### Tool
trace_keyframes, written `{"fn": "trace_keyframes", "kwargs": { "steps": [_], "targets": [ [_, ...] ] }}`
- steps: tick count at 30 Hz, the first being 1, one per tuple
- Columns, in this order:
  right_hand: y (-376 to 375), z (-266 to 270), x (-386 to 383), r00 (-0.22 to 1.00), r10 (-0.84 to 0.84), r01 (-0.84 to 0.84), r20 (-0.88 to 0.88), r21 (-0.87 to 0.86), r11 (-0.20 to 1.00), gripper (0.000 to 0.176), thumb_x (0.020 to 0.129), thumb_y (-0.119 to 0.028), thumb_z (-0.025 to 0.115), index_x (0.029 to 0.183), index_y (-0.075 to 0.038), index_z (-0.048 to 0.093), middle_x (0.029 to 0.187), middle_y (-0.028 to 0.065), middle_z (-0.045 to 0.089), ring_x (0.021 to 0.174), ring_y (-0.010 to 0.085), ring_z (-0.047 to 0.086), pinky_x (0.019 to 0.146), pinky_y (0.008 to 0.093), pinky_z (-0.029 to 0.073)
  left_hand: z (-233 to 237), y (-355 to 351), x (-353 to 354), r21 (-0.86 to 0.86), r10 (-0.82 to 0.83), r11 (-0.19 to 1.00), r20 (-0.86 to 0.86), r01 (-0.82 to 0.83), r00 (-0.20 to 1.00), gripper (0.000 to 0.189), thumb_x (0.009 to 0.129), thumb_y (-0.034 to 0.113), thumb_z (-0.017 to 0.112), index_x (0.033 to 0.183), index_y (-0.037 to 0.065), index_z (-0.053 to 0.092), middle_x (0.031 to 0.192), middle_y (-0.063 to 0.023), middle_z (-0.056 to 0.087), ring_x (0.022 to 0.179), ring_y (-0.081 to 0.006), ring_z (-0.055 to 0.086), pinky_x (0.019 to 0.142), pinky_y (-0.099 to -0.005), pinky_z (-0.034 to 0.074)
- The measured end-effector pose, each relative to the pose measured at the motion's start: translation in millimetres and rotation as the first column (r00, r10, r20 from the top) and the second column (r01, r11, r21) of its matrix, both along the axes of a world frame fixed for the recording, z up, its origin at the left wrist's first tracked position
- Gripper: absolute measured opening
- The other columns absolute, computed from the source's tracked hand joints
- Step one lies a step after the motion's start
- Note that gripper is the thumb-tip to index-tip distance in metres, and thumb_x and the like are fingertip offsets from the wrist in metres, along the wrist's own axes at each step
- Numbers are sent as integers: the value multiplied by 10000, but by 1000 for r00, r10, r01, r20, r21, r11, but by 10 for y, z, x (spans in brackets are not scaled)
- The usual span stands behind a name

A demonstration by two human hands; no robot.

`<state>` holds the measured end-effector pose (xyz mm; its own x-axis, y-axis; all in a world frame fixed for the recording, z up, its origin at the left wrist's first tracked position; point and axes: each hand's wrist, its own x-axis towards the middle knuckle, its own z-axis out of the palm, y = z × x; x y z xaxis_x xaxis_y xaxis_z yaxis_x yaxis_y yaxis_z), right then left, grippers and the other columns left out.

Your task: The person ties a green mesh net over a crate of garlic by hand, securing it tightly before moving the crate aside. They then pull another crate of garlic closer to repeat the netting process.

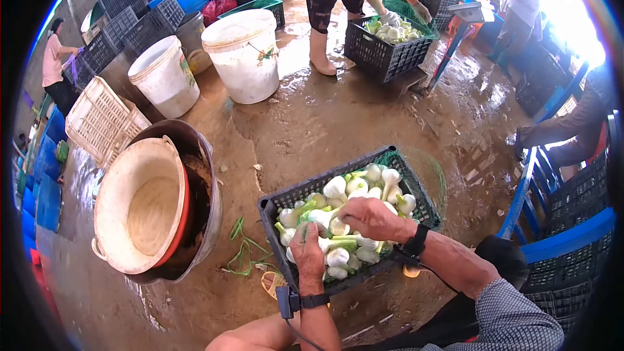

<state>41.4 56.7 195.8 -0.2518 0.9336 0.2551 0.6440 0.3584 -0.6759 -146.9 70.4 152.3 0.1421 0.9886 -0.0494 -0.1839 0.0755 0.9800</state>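
A black plastic crate lined with green netting stands on the wet floor in front of me, heaped with white garlic bulbs that have short green stems. My left hand is over the crate's near left part, its fingers closed and pointing away from me. Whatever it may hold is hidden by the fingers, though bulbs lie right beside the thumb. My right hand reaches in from the right with fingers curled around a garlic bulb, only partly visible. Both wrists wear black straps.
Left of the crate, a pale basin sits in a larger dark tub. White buckets stand farther back. Green string lies on the floor. Across from me a gloved person handles another filled crate. Blue chair at right.
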Motion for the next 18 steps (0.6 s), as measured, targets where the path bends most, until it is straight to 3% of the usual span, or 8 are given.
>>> {"fn": "trace_keyframes", "kwargs": {
  "steps": [2,4,8,10,12,14,16,18],
  "targets": [
    [33,72,16,972,-105,96,-208,-51,994,75,851,-101,624,894,-41,611,777,135,609,774,343,609,679,435,477,-124,20,1,-26,11,1000,48,-10,999,327,998,271,504,820,20,615,762,-16,588,752,-122,503,730,-290,395],
    [30,84,69,992,-63,67,-110,40,997,97,872,-107,608,934,-33,602,811,145,609,777,354,609,667,433,476,-160,13,5,-52,16,999,95,-11,995,323,998,271,507,827,19,614,765,-19,588,748,-120,501,724,-290,393],
    [-102,218,10,986,-136,126,-99,-99,987,216,886,-169,620,1056,-44,571,910,177,605,835,363,602,706,439,476,-205,14,24,-67,37,997,113,-29,993,306,998,258,507,838,20,615,770,-17,587,750,-115,496,719,-285,391],
    [-152,262,-9,995,-97,98,-18,33,995,273,876,-208,643,1088,-51,570,917,185,612,857,367,600,727,444,478,-223,-15,14,-75,51,996,146,-41,988,302,998,251,506,840,18,615,770,-17,587,751,-116,496,721,-283,392],
    [-228,208,8,989,-82,76,120,49,996,338,846,-229,671,1124,-67,568,880,171,604,834,359,596,712,462,473,-183,-13,43,-81,76,994,122,-67,990,308,1000,245,500,831,12,612,764,-17,587,740,-120,498,723,-285,395],
    [-263,50,53,915,1,11,403,-28,1000,319,814,-221,689,1082,-80,586,849,154,585,825,344,586,704,467,458,-162,-25,33,-64,59,997,93,-53,994,310,1001,244,497,829,13,612,765,-18,588,741,-119,500,727,-285,399],
    [-231,-50,79,927,-18,51,374,-78,996,237,804,-203,682,997,-86,608,843,127,569,827,330,573,716,471,442,-113,-26,22,-48,52,998,61,-49,997,312,1002,242,493,826,14,612,766,-19,590,743,-119,503,730,-284,403],
    [-194,-53,99,971,-97,81,220,82,993,121,830,-165,646,909,-82,606,845,118,572,797,334,573,711,467,444,-47,-40,29,-45,40,998,28,-39,999,281,992,199,522,806,8,609,769,-6,590,764,-98,493,716,-270,403]
  ]
}}
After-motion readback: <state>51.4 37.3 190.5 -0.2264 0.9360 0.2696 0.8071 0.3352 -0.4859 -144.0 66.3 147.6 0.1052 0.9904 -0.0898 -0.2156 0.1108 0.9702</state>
